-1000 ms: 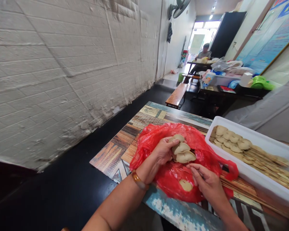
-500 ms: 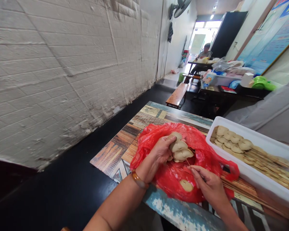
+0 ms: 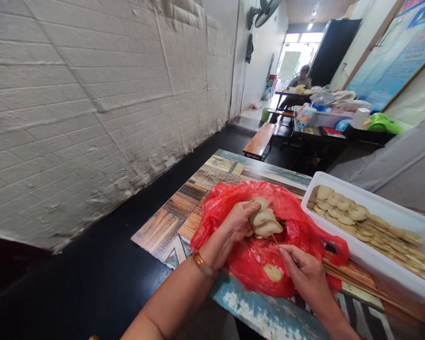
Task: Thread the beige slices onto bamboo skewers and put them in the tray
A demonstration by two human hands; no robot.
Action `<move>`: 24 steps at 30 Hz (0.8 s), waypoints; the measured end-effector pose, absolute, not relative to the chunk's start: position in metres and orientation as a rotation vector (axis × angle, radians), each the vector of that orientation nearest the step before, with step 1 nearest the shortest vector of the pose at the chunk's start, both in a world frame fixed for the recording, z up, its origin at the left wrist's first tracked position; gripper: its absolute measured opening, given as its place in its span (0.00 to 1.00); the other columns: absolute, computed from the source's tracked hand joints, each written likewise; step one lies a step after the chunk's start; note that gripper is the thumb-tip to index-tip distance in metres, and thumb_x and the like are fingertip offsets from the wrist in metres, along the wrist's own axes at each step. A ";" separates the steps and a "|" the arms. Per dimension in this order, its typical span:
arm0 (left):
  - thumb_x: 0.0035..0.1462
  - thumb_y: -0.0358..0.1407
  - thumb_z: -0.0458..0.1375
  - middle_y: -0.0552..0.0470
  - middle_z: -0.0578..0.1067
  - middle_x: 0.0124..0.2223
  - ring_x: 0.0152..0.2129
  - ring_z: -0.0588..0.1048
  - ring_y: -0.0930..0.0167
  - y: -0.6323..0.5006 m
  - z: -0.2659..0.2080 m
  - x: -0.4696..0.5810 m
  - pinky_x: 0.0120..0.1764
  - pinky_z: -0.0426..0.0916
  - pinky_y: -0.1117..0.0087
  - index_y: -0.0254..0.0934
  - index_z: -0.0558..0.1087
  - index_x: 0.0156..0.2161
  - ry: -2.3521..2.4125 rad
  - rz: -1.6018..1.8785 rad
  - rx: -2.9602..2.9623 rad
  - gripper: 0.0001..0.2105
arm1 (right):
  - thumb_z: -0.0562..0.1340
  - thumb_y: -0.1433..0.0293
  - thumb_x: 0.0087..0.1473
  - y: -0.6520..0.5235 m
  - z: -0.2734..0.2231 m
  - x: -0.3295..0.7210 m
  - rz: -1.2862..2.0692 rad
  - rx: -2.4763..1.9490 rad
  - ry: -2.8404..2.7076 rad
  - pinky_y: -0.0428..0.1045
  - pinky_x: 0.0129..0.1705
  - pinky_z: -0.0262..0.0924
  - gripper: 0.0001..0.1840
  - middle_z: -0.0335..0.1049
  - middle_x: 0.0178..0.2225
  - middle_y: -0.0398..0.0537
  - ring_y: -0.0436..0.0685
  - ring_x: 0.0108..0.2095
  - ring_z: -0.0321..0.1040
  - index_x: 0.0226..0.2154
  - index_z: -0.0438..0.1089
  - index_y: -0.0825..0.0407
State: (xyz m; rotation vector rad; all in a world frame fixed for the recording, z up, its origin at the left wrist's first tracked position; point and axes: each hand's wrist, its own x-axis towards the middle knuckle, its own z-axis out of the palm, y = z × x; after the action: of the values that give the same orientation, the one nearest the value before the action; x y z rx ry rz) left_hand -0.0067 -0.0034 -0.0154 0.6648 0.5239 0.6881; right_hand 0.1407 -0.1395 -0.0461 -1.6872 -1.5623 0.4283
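Several round, pale tan slices [image 3: 267, 228] overlap in my left hand [image 3: 236, 220], whose thumb presses on the upper ones. A thin wooden skewer [image 3: 275, 239] is pinched between the thumb and fingers of my right hand [image 3: 306, 268]. Its far end meets the lowest slice of the row; how deep it goes in is hidden. Both hands are over an opened red plastic bag [image 3: 230, 194] on the table. One loose slice [image 3: 272, 272] lies on the bag near my right hand.
To the right, a white plastic tub [image 3: 313, 182] holds rows of skewered slices [image 3: 382, 231]. Bare skewers [image 3: 361, 288] lie between bag and tub on the patchwork-pattern table [image 3: 173, 215]. Beyond are a wooden bench [image 3: 260, 140], a cluttered table and a seated person [image 3: 302, 80].
The slices in my left hand have tipped slightly, and that hand has shifted a little over the bag. My right hand still pinches the skewer in almost the same place.
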 end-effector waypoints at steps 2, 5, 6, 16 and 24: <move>0.46 0.43 0.64 0.49 0.72 0.25 0.19 0.71 0.70 -0.003 -0.016 -0.007 0.23 0.66 0.69 0.31 0.70 0.31 0.515 0.687 0.672 0.16 | 0.54 0.60 0.59 -0.139 -0.046 0.140 0.430 -1.687 -1.562 0.49 0.35 0.69 0.17 0.79 0.33 0.49 0.58 0.33 0.76 0.33 0.75 0.50; 0.45 0.44 0.64 0.51 0.70 0.22 0.16 0.69 0.72 -0.004 -0.015 -0.007 0.21 0.65 0.70 0.32 0.69 0.30 0.472 0.687 0.692 0.16 | 0.54 0.60 0.59 -0.139 -0.047 0.141 0.435 -1.681 -1.562 0.49 0.36 0.68 0.17 0.79 0.33 0.48 0.58 0.33 0.76 0.33 0.75 0.50; 0.45 0.44 0.65 0.52 0.70 0.22 0.16 0.68 0.73 -0.004 -0.015 -0.007 0.21 0.64 0.71 0.32 0.69 0.29 0.463 0.685 0.692 0.16 | 0.54 0.60 0.59 -0.139 -0.048 0.141 0.436 -1.680 -1.562 0.49 0.36 0.68 0.17 0.79 0.33 0.49 0.58 0.34 0.76 0.33 0.75 0.50; 0.43 0.41 0.67 0.48 0.73 0.25 0.20 0.71 0.72 -0.006 -0.016 -0.004 0.26 0.66 0.71 0.30 0.71 0.32 0.441 0.702 0.678 0.16 | 0.54 0.60 0.58 -0.138 -0.044 0.137 0.475 -1.711 -1.531 0.46 0.31 0.66 0.17 0.77 0.27 0.45 0.55 0.27 0.73 0.32 0.75 0.50; 0.40 0.40 0.68 0.49 0.73 0.27 0.22 0.71 0.72 -0.006 -0.017 -0.003 0.28 0.64 0.71 0.29 0.72 0.34 0.437 0.703 0.651 0.18 | 0.53 0.59 0.58 -0.137 -0.041 0.135 0.493 -1.703 -1.531 0.46 0.30 0.65 0.18 0.76 0.27 0.46 0.56 0.29 0.74 0.31 0.74 0.51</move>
State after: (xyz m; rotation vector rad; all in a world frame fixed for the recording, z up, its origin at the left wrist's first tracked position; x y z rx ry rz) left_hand -0.0034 -0.0060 -0.0171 0.6508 0.4374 0.7031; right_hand 0.1354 -0.1370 -0.0415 -1.7029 -1.5311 0.4928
